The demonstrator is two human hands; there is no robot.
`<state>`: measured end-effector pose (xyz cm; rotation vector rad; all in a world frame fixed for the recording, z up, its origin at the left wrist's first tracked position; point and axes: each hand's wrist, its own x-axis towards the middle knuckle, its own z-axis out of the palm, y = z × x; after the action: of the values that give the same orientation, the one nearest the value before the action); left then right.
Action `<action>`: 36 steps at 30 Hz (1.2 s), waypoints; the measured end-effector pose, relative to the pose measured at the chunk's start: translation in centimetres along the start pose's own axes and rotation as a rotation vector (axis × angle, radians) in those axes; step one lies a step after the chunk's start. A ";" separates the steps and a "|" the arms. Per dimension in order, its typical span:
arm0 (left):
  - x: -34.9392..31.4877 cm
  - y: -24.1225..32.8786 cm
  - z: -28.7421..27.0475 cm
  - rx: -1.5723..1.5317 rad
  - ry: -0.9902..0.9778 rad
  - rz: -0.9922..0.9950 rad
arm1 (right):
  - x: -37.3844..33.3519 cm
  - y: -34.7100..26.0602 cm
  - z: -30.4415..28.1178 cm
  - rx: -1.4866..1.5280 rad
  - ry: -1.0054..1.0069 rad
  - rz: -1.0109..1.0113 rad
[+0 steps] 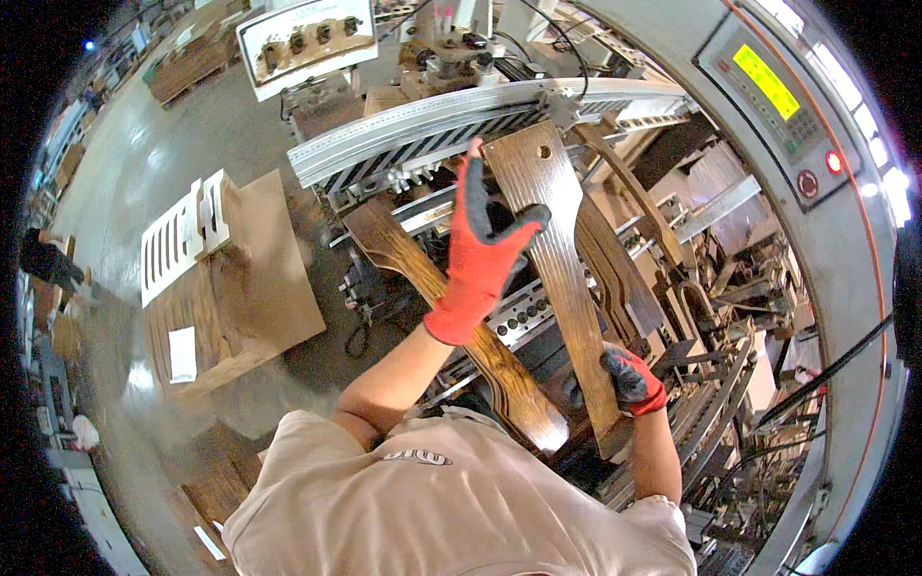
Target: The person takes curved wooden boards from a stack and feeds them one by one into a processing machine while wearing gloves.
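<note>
A long brown wooden board (567,269), wide at its top with one round hole and narrower below, is held tilted in front of me. My right hand (634,379), in a red and dark grey glove, grips its lower right edge. My left hand (495,240), gloved alike, is at the upper left edge with fingers stretched and spread; its thumb lies over the board's face. Below my left wrist lies a stack of similar dark boards (519,394) on the machine. More shaped boards (615,269) stand behind the held one, partly hidden by it.
A metal machine rail (423,125) spans the far side. At right rises a grey control cabinet (768,106) with a lit yellow screen and red buttons. A pallet-like stack of panels (259,288) carries a white slotted piece (182,240) at left. A person (53,264) stands farther left.
</note>
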<state>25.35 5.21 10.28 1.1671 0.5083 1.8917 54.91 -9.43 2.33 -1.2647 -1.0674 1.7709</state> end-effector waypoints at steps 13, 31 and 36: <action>0.1 7.8 -2.0 0.254 0.005 -0.035 | -2.9 0.4 1.6 -0.016 -0.043 -0.051; -7.3 6.9 0.9 0.050 -0.509 -0.199 | -2.4 4.4 -1.6 -0.008 0.025 -0.153; -7.5 2.2 -3.2 0.308 -0.064 -0.178 | 0.8 -0.6 -0.7 -0.286 0.416 -0.311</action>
<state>23.19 -1.90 6.30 1.3264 0.8623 1.6566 55.43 -8.31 2.42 -1.4641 -1.2175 1.0902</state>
